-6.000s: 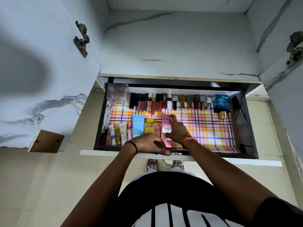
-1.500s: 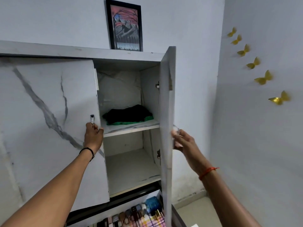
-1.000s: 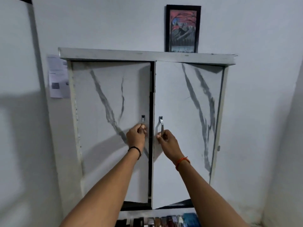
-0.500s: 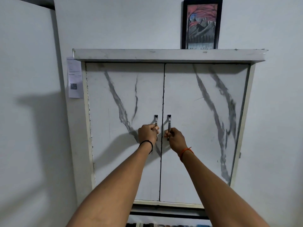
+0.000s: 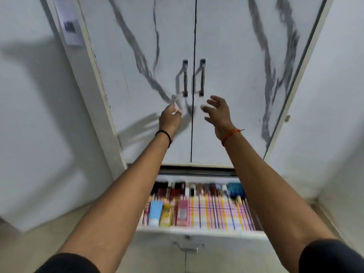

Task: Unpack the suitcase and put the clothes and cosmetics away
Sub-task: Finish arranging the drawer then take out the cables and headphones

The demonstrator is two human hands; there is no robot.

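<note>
Both marbled cupboard doors [image 5: 157, 56] are shut, with two metal handles [image 5: 185, 77] side by side at the middle seam. My left hand [image 5: 170, 117] hangs just below the left handle with loose fingers and holds nothing. My right hand [image 5: 217, 112] is below the right handle, fingers spread, also holding nothing. Under the doors the drawer [image 5: 197, 232] stands pulled out. Its checked liner [image 5: 218, 211] carries a blue tube [image 5: 155, 213], a yellow bottle [image 5: 165, 214] and a pink box [image 5: 182, 212]. A row of lipsticks and small bottles [image 5: 197, 189] lines the back.
A paper note [image 5: 69, 20] is stuck on the wall left of the cupboard. White walls stand close on both sides. A metal handle [image 5: 188, 247] sits on the drawer's front. The floor is pale tile.
Both hands have let go of the door handles and dropped a little below them. The view has tilted down, and the open drawer now shows.
</note>
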